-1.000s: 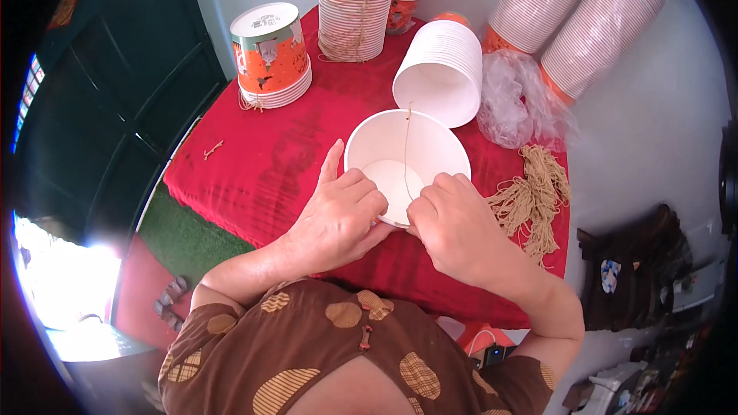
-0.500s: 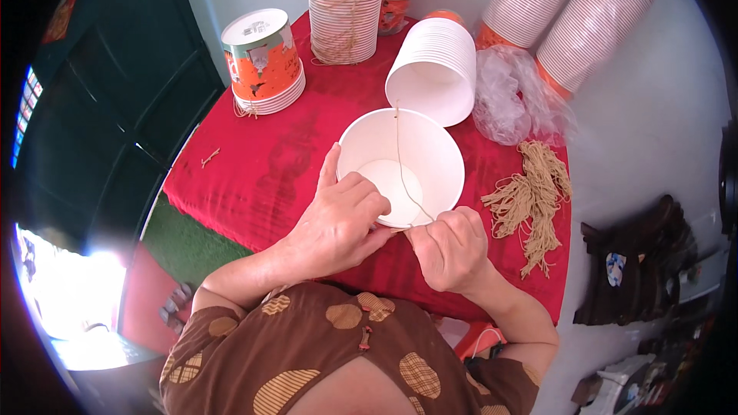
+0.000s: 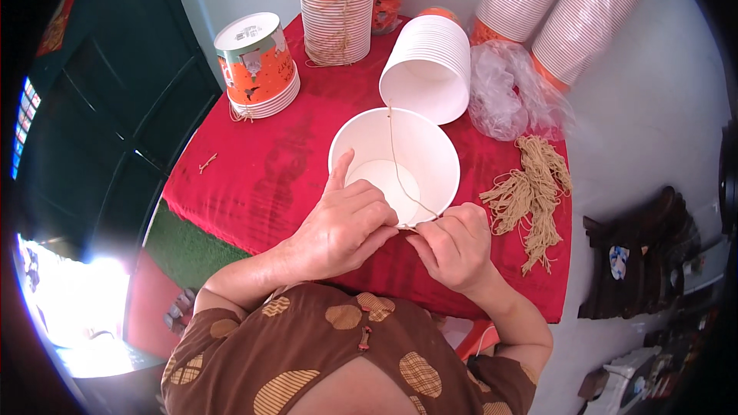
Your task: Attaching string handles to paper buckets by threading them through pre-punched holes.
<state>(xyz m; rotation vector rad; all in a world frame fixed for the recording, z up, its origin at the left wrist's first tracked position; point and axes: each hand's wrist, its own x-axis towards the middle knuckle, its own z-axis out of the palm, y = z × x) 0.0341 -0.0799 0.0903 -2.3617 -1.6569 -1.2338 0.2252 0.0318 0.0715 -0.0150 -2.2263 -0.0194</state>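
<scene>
A white paper bucket (image 3: 438, 142) stands mouth up before me on the table. A thin tan string (image 3: 394, 150) runs from a hole near its far rim, across the opening, to the near rim. My left hand (image 3: 346, 223) is closed at the near rim, thumb and fingers pinching there, with its index finger stretched along the bucket's left side. Just right of it, my right hand (image 3: 453, 250) pinches the string against or beside the rim. The fingertips hide the string's end. A bundle of tan strings (image 3: 530, 200) lies to the right.
A nested stack of white buckets (image 3: 430, 54) lies on its side behind. Upturned orange buckets (image 3: 257, 65) stand at the left, with a tall stack (image 3: 336, 15) farther back. Crumpled plastic wrap (image 3: 500, 92) and wrapped stacks (image 3: 592, 19) are at the back right. Red cloth (image 3: 254, 177) covers the table.
My right thumb and fingers have shifted slightly at the near rim, and the left fingers have moved a little. The view has shifted slightly; the bucket stays in place.
</scene>
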